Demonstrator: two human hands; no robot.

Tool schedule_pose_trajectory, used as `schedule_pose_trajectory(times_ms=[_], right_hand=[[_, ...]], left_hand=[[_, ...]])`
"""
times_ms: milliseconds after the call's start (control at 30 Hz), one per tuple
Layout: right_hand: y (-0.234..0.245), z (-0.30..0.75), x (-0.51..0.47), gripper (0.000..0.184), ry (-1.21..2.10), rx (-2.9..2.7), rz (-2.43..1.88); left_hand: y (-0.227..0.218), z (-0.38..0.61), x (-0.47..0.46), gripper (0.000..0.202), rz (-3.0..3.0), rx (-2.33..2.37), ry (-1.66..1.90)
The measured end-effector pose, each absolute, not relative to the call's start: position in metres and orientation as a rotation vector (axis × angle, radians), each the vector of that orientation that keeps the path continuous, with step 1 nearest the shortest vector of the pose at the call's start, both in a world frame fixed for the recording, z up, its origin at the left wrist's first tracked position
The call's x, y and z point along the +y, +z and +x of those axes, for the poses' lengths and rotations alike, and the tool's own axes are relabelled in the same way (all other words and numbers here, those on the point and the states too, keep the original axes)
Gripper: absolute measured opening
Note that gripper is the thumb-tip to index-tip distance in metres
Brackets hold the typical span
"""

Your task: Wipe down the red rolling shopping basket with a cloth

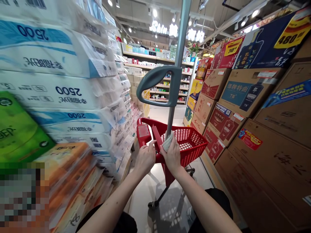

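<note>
A red shopping cart [194,155] with a perforated plastic basket stands on wheels right in front of me. From it rises a grey metal pole [179,38] carrying a dark grey loop handle [155,103] partway up. My right hand [173,158] presses a pale cloth [168,141] around the lower part of the pole, just above the cart's near rim. Beside it, my left hand [146,157] has its fingers curled over the cart's red handlebar [143,132]. The undersides of both hands' fingers are partly hidden.
Tall stacks of wrapped tissue packs [60,87] line the left side, with orange packs [70,158] lower down. Stacked cartons [269,155] wall the right side. Lit shelves [157,58] stand at the far end of the pale-floored aisle [162,113].
</note>
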State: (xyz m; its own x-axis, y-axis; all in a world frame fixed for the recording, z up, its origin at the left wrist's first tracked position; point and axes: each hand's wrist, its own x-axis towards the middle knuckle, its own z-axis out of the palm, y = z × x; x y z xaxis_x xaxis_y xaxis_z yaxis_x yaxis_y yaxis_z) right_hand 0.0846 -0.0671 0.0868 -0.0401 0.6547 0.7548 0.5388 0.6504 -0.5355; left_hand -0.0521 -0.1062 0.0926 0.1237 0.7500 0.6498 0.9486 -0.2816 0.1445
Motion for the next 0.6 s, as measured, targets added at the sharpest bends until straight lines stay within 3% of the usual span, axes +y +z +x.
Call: schedule_pose_trajectory(times_ms=[167, 267, 433, 600], right_hand=[[0.157, 0.083, -0.064, 0.06, 0.217, -1.548, -0.899], [0.169, 0.082, -0.058, 0.059, 0.234, -1.501, -0.879], [0.096, 0.086, -0.062, 0.054, 0.351, -1.54, -1.017], [0.043, 0.093, -0.064, 0.036, 0.459, -1.505, -1.017]], left_hand=[[0.091, -0.046, -0.104, 0.035, -2.062, -1.69, -0.861], [0.092, -0.043, -0.103, 0.032, -2.076, -1.693, -0.858], [0.092, -0.039, -0.104, 0.022, -2.131, -1.72, -1.026], [0.092, -0.04, -0.106, 0.016, -2.187, -1.741, -1.206]])
